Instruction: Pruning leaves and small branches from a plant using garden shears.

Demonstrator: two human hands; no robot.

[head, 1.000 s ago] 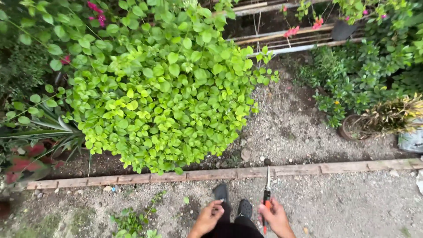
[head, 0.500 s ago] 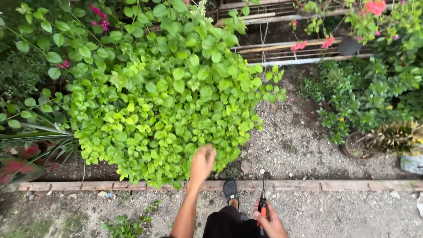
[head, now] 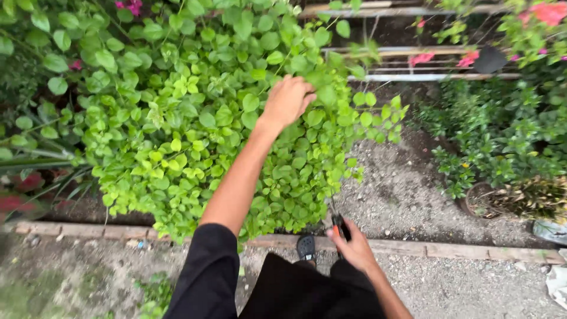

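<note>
The bush [head: 195,136] looked full and uncut, with no trimmed stems on the ground that I could see, so the cutting seemed not begun. The left hand [head: 287,100], arm stretched forward, was closed around leafy stems at the top of the bush. Lower, near the brick edge [head: 449,251], the right hand [head: 353,245] gripped the shears [head: 339,223], blades pointing up into the leaves.

Soft, even daylight without hard shadows; edges look stretched, perhaps slightly blurred.
</note>
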